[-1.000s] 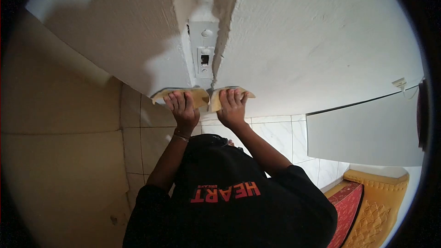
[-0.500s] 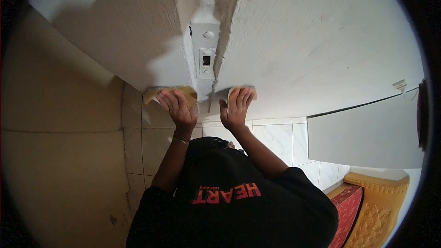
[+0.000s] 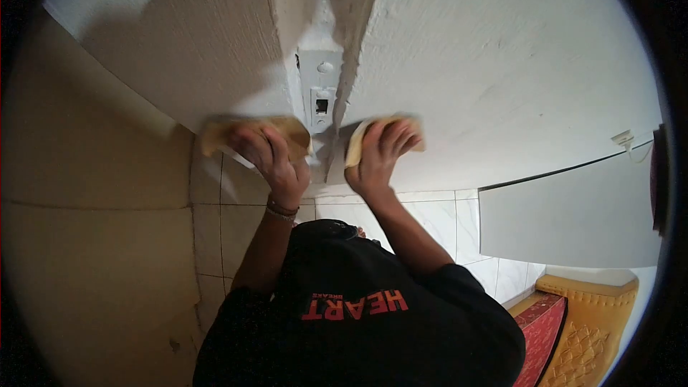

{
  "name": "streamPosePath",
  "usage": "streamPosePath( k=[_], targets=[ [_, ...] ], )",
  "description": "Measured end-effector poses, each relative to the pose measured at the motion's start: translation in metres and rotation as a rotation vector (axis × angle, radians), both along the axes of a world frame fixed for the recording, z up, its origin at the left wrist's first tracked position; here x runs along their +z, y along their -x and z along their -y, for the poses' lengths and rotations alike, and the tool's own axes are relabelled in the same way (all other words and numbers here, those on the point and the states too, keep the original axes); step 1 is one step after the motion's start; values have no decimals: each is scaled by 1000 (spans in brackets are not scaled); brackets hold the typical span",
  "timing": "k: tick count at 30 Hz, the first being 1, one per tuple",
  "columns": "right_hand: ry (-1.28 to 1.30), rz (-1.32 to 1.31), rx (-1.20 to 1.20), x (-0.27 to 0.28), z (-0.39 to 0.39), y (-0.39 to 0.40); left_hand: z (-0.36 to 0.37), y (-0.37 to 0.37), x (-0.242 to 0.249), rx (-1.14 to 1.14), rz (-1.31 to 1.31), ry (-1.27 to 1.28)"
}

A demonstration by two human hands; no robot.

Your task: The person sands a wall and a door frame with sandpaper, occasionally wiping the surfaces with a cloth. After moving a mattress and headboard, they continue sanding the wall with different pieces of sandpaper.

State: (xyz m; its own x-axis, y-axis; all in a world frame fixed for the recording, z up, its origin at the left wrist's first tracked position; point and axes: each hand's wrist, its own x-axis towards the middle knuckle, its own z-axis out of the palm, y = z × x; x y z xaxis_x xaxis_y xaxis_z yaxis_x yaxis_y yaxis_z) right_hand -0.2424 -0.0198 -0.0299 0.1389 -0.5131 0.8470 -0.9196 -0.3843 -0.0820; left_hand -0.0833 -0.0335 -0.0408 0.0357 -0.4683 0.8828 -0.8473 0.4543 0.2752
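My left hand (image 3: pixel 274 163) presses a bent tan sheet of sandpaper (image 3: pixel 218 136) against the white painted frame (image 3: pixel 236 64), left of the metal strike plate (image 3: pixel 322 93). Its fingers are curled over the sheet and slightly blurred. On the other side of the plate, my right hand (image 3: pixel 380 154) grips a second tan sheet of sandpaper (image 3: pixel 352 149) and holds it to the white wall (image 3: pixel 487 72). The thumb and fingers wrap round this sheet. The faces of both sheets towards the painted surfaces are hidden.
To the right stands a light grey panel (image 3: pixel 566 211), with a white plug and cable (image 3: pixel 622 139) above it. A tan padded seat with a red cushion (image 3: pixel 541 333) is at lower right. Pale floor tiles (image 3: pixel 423 218) lie below, and a beige surface (image 3: pixel 100 244) fills the left.
Both hands have moved upward in the view with their sandpaper sheets. The right hand has also shifted right, and its fingers are more curled. The strike plate sits slightly lower in view.
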Motion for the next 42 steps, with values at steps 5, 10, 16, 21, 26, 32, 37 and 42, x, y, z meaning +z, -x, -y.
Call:
streamPosePath(
  k=[5, 10, 16, 21, 26, 32, 37, 42],
  targets=[
    [-197, 17, 67, -49, -17, 4, -9, -14, -19, -62, 66, -150],
    [93, 298, 111, 95, -2, -11, 7, -18, 113, 63, -66, 118],
    [-64, 73, 37, 21, -7, -10, -8, 4, 25, -8, -32, -22],
    [-217, 18, 74, -46, -21, -5, -22, -1, -11, -31, 30, -144],
    [-69, 178, 78, 91, -17, -16, -11, 1, 116, 12, 39, 9],
    [-105, 65, 64, 25, -19, -17, -18, 3, 49, -38, 101, 3],
    [-38, 69, 43, 31, -17, -13, -13, -18, 96, -22, 202, 25],
    [182, 197, 10, 158, -3, -18, -4, -29, 198, -20, 164, 136]
  ],
)
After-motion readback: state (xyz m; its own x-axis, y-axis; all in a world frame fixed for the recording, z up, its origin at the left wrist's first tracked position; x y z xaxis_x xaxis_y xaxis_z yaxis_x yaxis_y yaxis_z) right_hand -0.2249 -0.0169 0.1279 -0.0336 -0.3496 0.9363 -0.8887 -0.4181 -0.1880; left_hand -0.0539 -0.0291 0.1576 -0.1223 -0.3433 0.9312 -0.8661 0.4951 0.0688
